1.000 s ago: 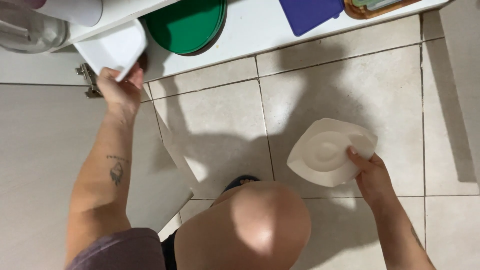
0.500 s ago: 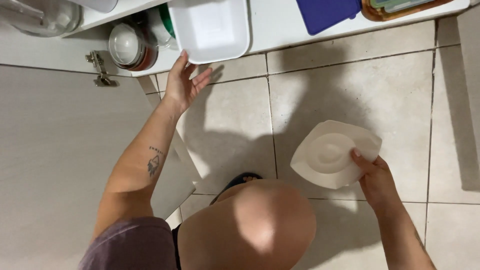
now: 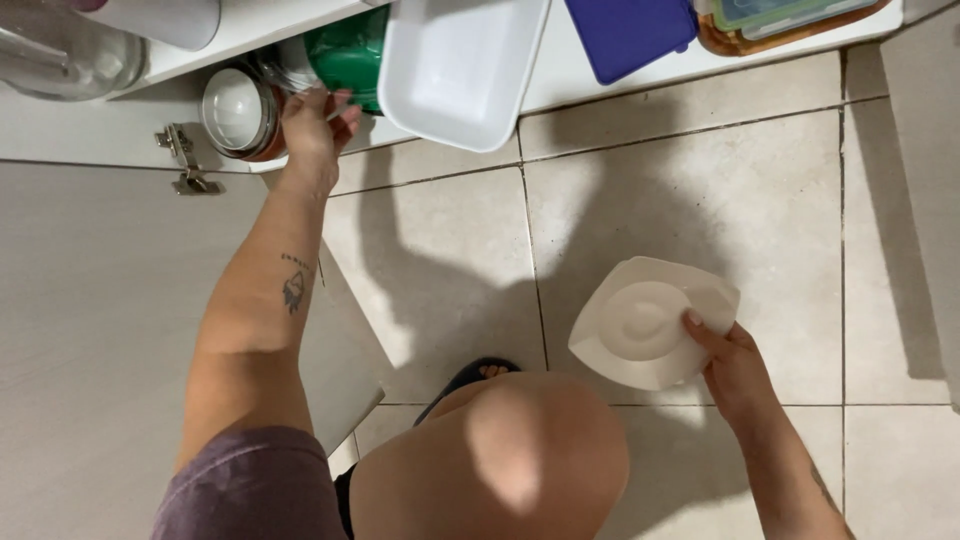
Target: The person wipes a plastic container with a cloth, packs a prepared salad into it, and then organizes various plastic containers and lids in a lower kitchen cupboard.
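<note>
A white dish point(image 3: 645, 325) with squared, wavy edges was held out over the floor point(image 3: 760, 190) in the right hand point(image 3: 735, 365), pinched at its near rim with the thumb on top, so that it was kept level and clear of the knee point(image 3: 500, 450) while the other arm was busy. It was carried low, well apart from the shelf point(image 3: 560, 80) at the top of the view. The left hand point(image 3: 315, 125) was stretched up to that shelf and laid with loosely curled fingers against a green stack point(image 3: 350, 60) of plates or bowls, apparently to steady or shift it; whether anything was actually gripped could not be told, since the fingertips were partly hidden. A white tray point(image 3: 455, 65) was set just beside the green stack and hung over the shelf edge, probably because the room behind it was taken. Left of the hand a round lidded jar point(image 3: 235, 110) was stood on its side or end, facing outward. Further right a blue lid point(image 3: 630, 30) and a brown tray point(image 3: 790, 25) holding clear containers were seen. The cabinet door point(image 3: 100, 320) was swung open on its hinge point(image 3: 180, 155) to give access. Counted: one white dish, one white tray, one green stack, one jar, one blue lid, one brown tray, two hands, one sandalled foot point(image 3: 470, 380).
</note>
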